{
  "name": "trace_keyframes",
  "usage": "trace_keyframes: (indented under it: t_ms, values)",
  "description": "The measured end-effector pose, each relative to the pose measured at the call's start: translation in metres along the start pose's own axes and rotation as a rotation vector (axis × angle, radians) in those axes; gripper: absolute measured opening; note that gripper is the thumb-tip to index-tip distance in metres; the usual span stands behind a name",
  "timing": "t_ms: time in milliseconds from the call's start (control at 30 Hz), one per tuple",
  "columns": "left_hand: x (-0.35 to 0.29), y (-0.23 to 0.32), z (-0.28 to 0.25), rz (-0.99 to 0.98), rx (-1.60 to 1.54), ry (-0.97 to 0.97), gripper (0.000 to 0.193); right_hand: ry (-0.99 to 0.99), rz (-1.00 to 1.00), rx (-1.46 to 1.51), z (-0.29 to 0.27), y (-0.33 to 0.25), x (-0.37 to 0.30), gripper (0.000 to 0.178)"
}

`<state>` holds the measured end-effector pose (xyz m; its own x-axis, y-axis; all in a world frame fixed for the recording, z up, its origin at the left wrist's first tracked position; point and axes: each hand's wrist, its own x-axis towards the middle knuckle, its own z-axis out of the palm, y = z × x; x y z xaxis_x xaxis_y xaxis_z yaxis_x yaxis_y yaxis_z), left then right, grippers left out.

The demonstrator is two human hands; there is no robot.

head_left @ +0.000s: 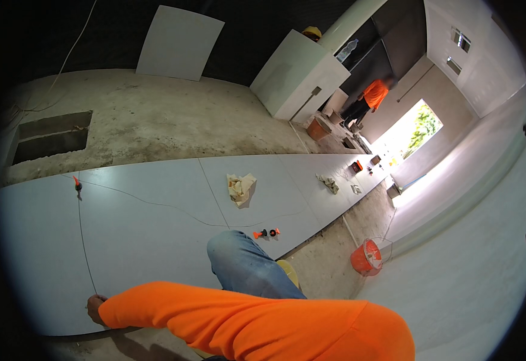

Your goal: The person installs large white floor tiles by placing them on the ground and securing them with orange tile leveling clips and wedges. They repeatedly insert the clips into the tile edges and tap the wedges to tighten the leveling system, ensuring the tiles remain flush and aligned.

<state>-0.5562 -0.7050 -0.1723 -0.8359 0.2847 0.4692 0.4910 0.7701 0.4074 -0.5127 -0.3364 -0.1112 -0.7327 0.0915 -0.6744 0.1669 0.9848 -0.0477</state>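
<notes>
Down low, left hand (pixel 96 308) pinches a string (pixel 82 240) at the tile (pixel 142 240) edge; right grip unseen.

Thin string line (pixel 82 240) runs taut along the joint between large pale grey floor tiles (pixel 142 222), from an orange tile clip (pixel 77 182) down to the near tile edge.

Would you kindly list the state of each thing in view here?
Left hand: at the tile edge, pinching a thin string.
Large white floor tiles: laid flat in a row.
Orange plastic bucket: tipped on bare concrete.
Crumpled beige rag: lying on a tile.
Rectangular floor pit: uncovered.
</notes>
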Motion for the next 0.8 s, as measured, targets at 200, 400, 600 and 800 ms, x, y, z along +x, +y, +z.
trace_keyframes:
  t_ms: [200, 400, 600, 800]
  values:
    - [0.0, -0.005, 0.003, -0.008, 0.039, 0.012, 0.042, 0.157, 0.163, 0.087, 0.027, -0.005, 0.024, 0.03]
    - [0.014, -0.01, -0.01, -0.3, 0.198, 0.075, 0.041, 0.364, 0.01, 0.183, 0.021, 0.018, -0.027, 0.017]
    - [0.011, 0.026, -0.012, -0.269, 0.48, 0.112, 0.051, 0.418, -0.139, 0.19, 0.003, 0.132, -0.192, 0.051]
    - [0.033, 0.087, -0.008, 0.019, 0.088, -0.097, 0.054, 0.488, 0.14, 0.298, 0.107, 0.252, -0.392, 0.032]
